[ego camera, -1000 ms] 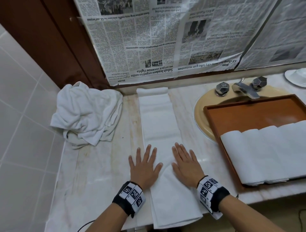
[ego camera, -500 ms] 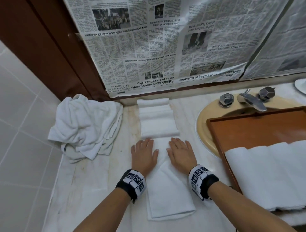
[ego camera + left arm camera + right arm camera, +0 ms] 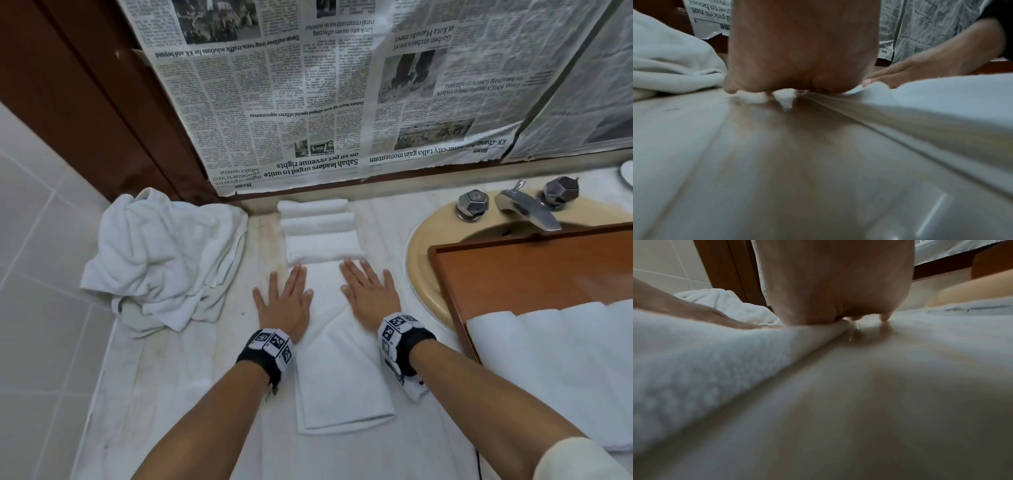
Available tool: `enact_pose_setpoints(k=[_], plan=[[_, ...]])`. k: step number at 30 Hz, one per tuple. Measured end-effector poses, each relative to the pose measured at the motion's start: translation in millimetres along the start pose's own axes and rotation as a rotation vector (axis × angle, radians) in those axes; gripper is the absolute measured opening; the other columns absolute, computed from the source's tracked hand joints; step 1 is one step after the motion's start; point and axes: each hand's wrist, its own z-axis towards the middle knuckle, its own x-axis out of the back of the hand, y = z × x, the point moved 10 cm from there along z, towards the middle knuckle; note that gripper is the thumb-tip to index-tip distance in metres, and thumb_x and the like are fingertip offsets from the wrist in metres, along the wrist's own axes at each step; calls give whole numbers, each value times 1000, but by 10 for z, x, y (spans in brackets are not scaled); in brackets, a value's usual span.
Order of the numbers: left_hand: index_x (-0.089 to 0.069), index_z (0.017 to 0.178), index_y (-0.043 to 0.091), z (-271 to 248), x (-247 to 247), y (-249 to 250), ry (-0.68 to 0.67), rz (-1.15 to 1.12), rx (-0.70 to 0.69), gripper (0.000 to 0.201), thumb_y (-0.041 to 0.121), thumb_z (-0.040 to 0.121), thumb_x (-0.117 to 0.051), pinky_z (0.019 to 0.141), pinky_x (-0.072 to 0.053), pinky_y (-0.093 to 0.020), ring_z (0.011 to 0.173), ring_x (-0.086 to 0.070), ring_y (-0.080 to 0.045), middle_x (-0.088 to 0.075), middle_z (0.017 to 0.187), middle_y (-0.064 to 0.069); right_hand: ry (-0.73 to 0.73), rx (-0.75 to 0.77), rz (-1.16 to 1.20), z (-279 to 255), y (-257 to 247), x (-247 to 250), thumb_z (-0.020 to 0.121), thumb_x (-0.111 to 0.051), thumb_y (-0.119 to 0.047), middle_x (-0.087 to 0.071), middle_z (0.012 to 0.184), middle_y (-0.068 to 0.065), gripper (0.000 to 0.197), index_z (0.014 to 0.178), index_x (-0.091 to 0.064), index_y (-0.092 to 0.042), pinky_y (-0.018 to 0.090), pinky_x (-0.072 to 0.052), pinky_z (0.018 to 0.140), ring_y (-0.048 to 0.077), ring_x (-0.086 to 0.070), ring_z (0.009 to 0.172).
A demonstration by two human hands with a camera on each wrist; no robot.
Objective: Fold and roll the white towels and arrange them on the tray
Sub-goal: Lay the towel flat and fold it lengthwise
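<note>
White terry cloth, soft and limp, makes up the long folded towel [image 3: 342, 373] that lies lengthwise on the marble surface [image 3: 191, 377], its far end bunched into ridges near the newspaper-covered wall [image 3: 308, 102]. Both hands lie flat on it: the left hand [image 3: 286, 303] straddles its left edge, the right hand [image 3: 370, 298] its right edge, fingers straight and spread, grasping nothing, only pressing. The wrist views show each palm low on the cloth edge and the surface.

Such a towel should be light and floppy, with no stiffness of its own; it will likely slide easily on polished marble and buckle when pushed, as the far ridges suggest. The best hold is probably the near end, taken at both corners, and rolled with even pressure so the edges stay aligned.

To the right, the wooden tray [image 3: 513, 274] sits over the sink [image 3: 421, 260] and already carries rolled towels [image 3: 555, 359]. A crumpled pile of towels [image 3: 164, 260] waits at the left.
</note>
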Motion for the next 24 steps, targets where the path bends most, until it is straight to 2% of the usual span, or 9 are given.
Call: enact_pose_setpoints(k=[4,7,8,10,13,15,18,20,24], plan=[[6,157,40,-208,13,115,41,-102,-20,55,48,105,-11,119,6,-62,153,12,-22,10,164,23,72,-36,63,-163,-93,26,106,-8,-33,-2,166,-7,53,158,-7,-20,48,1,121,17,4,152],[5,156,45,-471,-159,245,17,-62,-90,53,51,105,-10,119,6,-61,153,14,-20,13,162,26,17,97,39,-472,-358,-165,95,9,-46,8,164,-12,68,158,-1,-25,47,3,120,15,10,151],[6,156,46,-533,-210,220,12,-46,-85,53,51,105,-9,118,7,-62,152,16,-20,15,161,28,0,105,15,-554,-358,-224,95,9,-47,14,162,-15,66,158,3,-27,47,5,120,13,13,151],[8,155,47,-600,-237,84,16,-41,-44,53,52,105,-9,118,9,-62,152,18,-19,18,160,29,-4,39,11,-645,-174,-257,103,-2,-44,21,159,-17,56,156,11,-30,49,6,121,14,17,150],[7,156,43,-723,-229,-124,17,-78,25,53,47,106,-11,118,7,-63,152,16,-22,17,161,25,-38,-103,21,-837,145,-266,106,-7,-38,25,159,-16,55,155,15,-27,51,5,121,17,18,150],[2,157,40,-875,-188,-85,59,-100,8,54,41,107,-16,119,3,-62,153,12,-23,14,163,22,-5,-66,43,-981,87,-252,106,-10,-36,16,162,-13,55,158,6,-24,48,3,121,16,14,151],[-3,157,43,-1138,-255,230,68,-73,-143,53,42,106,-17,120,2,-59,153,11,-18,9,164,23,73,85,75,-1228,-288,-227,102,-7,-41,3,164,-14,58,158,-8,-26,45,0,120,14,5,152],[-2,157,44,-1250,-404,296,24,-6,-179,53,47,105,-12,119,1,-62,153,13,-18,12,163,26,14,132,24,-1384,-453,-411,97,1,-47,11,161,-16,64,158,-4,-27,47,-1,121,13,8,151],[11,154,47,-1343,-472,-84,-9,42,-45,55,55,103,-10,118,6,-63,152,16,-20,20,159,30,-51,82,-32,-1627,-232,-604,86,14,-58,26,158,-17,74,155,12,-32,49,6,120,13,22,148]])
